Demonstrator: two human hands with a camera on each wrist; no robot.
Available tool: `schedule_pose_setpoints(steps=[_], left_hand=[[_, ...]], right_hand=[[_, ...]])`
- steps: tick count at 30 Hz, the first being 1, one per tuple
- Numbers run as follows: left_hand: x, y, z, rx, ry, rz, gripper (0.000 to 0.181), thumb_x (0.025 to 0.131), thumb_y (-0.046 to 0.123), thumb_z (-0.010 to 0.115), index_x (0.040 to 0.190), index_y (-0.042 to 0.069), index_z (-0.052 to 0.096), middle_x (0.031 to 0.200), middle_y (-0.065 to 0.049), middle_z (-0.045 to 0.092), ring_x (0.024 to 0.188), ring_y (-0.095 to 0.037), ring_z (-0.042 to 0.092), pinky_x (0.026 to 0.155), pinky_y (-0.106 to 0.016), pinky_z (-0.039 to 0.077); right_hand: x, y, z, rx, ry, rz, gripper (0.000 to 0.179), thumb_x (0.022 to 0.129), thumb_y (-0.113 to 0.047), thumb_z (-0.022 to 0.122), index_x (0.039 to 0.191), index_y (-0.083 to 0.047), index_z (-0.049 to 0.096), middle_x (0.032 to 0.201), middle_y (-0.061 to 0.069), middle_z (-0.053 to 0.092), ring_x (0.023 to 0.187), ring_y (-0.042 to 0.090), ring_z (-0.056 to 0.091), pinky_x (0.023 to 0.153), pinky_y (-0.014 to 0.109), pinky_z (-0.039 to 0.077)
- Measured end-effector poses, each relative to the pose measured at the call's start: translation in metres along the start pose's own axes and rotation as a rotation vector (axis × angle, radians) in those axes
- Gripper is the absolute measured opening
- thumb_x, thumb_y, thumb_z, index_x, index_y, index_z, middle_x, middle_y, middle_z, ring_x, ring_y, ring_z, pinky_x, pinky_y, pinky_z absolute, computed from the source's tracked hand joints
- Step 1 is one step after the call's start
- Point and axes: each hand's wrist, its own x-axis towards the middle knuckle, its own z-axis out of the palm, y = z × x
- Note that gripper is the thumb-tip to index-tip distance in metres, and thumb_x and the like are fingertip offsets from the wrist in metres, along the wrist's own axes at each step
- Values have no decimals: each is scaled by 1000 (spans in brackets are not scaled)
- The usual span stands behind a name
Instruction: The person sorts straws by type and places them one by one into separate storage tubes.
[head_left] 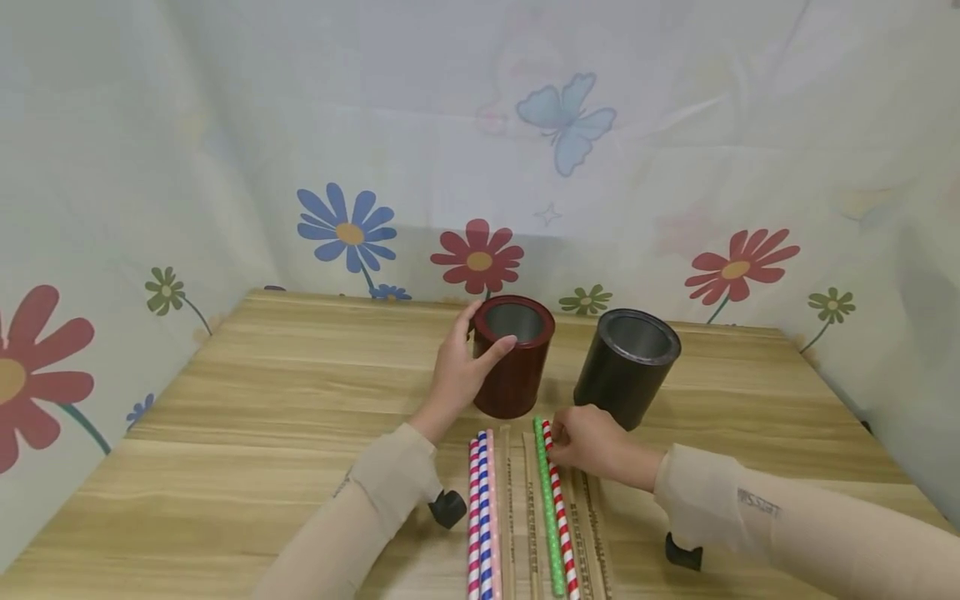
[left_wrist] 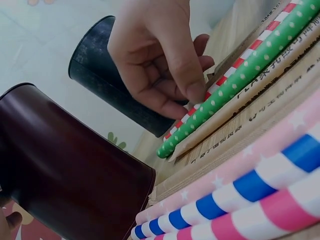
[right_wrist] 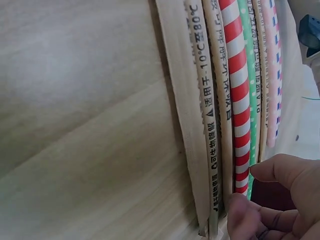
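My left hand (head_left: 459, 371) holds a dark red can (head_left: 512, 379), thumb across its front near the rim and fingers at its left side. The can stands upright and open at the top. With thumb and fingertips, my right hand (head_left: 596, 442) pinches the far end of a red-and-white striped paper straw (head_left: 562, 521). That straw lies in a row, right beside a green straw with white dots (head_left: 549, 508). In the right wrist view, the thumb and fingers sit on either side of the striped straw (right_wrist: 239, 100). A black can (head_left: 615, 379) stands just behind the right hand.
Left in the row lie a pink-and-white striped straw (head_left: 474, 508), a blue-and-white striped straw (head_left: 483, 508) and a pale pink straw with stars (left_wrist: 235, 172). Several straws in printed brown paper wrappers (head_left: 532, 517) lie among them. A flowered curtain (head_left: 405, 125) hangs behind the wooden table (head_left: 300, 375).
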Motion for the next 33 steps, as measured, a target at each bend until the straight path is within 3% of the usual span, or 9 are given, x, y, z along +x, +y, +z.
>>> schedule_pose_setpoints(steps=[10, 18, 23, 33], left_hand=[[0, 2, 0, 11, -5, -15, 90, 79, 64, 64, 149, 17, 33, 151, -7, 41, 140, -26, 38, 112, -51, 34], [-2, 2, -1, 9, 1, -11, 84, 82, 55, 67, 149, 17, 32, 150, -8, 42, 140, -27, 38, 112, -53, 34], [-1, 2, -1, 4, 0, -20, 84, 82, 55, 67, 149, 17, 32, 150, -8, 42, 139, -27, 39, 111, -53, 35], [-2, 1, 0, 10, 9, -5, 85, 82, 57, 67, 148, 16, 33, 149, -9, 44, 136, -29, 43, 108, -52, 40]], right_hand=[[10, -9, 9, -10, -12, 142, 20, 72, -13, 74, 69, -9, 55, 57, -5, 46, 52, 10, 43, 47, 22, 35], [15, -16, 12, 97, -79, 273, 18, 78, -11, 75, 85, -5, 59, 53, 3, 58, 37, 9, 57, 46, 21, 48], [15, -17, 10, 186, -97, 285, 25, 80, -8, 74, 98, 1, 60, 55, 5, 60, 40, 12, 61, 44, 23, 51], [7, -11, 1, 349, -98, 235, 25, 81, -4, 69, 101, 2, 55, 55, 6, 63, 41, 16, 62, 44, 29, 52]])
